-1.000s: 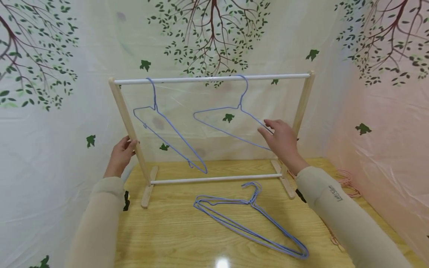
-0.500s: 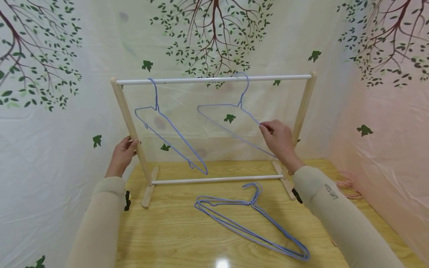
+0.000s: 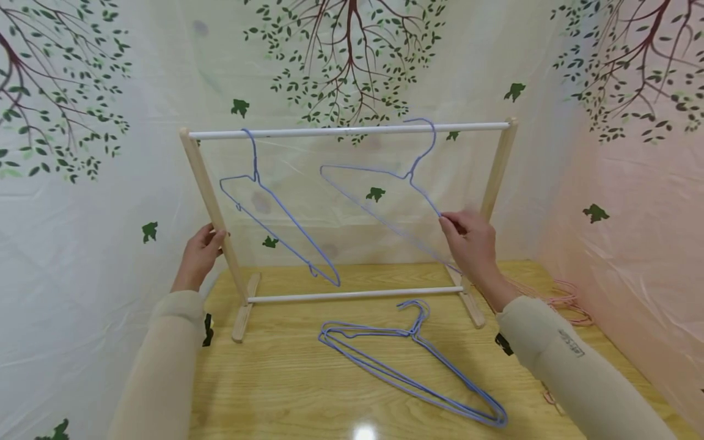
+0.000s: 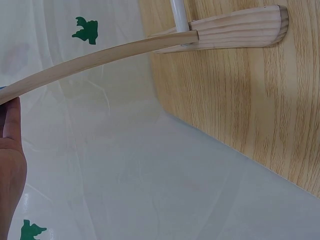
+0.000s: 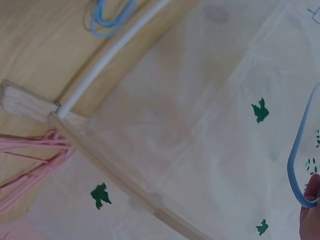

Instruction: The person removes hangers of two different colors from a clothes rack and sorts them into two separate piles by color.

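Tree-print sheeting backs the wooden rack [image 3: 497, 171] as my left hand [image 3: 199, 255] grips its post and my right hand [image 3: 473, 244] pinches a blue hanger [image 3: 379, 201], tilted on the top rail [image 3: 341, 129]; tugging sideways could unhook it

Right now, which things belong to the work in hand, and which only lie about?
In the work:
right hand pinching the blue hanger
left hand gripping the rack post
white top bar

Lying about:
blue hangers on the table
pink hangers
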`<move>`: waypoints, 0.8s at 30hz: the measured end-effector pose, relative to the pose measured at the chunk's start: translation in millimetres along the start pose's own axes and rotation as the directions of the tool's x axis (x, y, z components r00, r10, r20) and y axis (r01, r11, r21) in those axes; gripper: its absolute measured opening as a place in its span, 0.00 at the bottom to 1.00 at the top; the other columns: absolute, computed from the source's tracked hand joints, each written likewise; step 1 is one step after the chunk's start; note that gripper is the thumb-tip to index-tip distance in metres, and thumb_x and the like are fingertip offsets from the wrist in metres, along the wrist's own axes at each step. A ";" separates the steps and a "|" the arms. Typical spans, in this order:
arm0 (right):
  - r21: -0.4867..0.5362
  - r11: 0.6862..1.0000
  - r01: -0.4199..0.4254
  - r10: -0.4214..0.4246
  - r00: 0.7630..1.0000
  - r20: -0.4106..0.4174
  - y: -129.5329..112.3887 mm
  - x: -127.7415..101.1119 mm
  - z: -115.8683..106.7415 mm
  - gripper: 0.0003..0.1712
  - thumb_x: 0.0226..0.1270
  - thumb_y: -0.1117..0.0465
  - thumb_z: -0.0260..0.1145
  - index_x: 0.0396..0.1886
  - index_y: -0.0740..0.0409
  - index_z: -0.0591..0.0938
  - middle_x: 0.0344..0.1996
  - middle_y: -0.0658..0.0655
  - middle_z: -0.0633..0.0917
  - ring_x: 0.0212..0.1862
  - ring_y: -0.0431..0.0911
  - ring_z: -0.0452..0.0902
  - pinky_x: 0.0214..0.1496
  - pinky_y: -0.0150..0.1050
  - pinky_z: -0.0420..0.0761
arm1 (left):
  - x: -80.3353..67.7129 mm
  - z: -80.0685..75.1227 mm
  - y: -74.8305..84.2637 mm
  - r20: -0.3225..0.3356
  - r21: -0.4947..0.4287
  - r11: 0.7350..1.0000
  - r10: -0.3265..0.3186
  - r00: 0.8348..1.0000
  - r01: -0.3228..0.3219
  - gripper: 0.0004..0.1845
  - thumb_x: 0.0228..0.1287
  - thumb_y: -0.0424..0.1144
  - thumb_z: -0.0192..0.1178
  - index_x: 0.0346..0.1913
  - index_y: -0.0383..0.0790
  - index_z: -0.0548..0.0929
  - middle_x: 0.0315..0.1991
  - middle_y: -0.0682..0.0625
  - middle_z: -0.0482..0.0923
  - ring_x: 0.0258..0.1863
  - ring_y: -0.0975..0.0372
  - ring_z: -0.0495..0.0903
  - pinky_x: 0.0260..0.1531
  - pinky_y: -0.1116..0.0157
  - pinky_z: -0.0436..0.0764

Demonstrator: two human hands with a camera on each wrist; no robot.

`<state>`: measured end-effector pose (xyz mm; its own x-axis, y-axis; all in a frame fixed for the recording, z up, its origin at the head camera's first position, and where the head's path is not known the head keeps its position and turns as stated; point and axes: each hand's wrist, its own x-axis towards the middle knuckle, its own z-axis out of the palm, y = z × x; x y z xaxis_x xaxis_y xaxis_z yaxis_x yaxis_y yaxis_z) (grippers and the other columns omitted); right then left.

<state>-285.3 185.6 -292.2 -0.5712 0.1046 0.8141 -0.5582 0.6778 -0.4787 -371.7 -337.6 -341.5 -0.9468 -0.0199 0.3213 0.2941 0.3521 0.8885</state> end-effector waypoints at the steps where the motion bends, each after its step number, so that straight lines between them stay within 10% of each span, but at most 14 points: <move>1: 0.004 1.000 0.002 -0.002 1.000 0.007 1.0 -5.3 -1.8 0.05 0.65 0.69 0.70 0.37 0.68 0.88 0.29 0.60 0.85 0.31 0.32 0.73 0.33 0.17 0.72 | 0.6 0.1 -0.1 0.000 0.004 1.000 0.001 1.000 -0.001 0.29 0.80 0.47 0.46 0.73 0.30 0.62 0.52 0.41 0.75 0.45 0.72 0.75 0.56 0.65 0.80; 24: 0.059 0.993 -0.105 0.087 0.965 0.248 28.5 -144.3 -13.0 0.06 0.61 0.74 0.70 0.37 0.65 0.89 0.28 0.52 0.85 0.27 0.36 0.77 0.25 0.24 0.78 | 9.5 0.7 -3.3 0.009 -0.002 1.000 -0.018 1.000 0.018 0.29 0.80 0.45 0.46 0.74 0.30 0.61 0.56 0.34 0.72 0.45 0.71 0.75 0.57 0.63 0.80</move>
<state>-211.0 199.3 -419.1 -0.7489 -0.0201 0.6624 -0.5298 0.6185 -0.5803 -381.8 -338.3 -341.6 -0.9529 -0.0180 0.3026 0.2776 0.3496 0.8948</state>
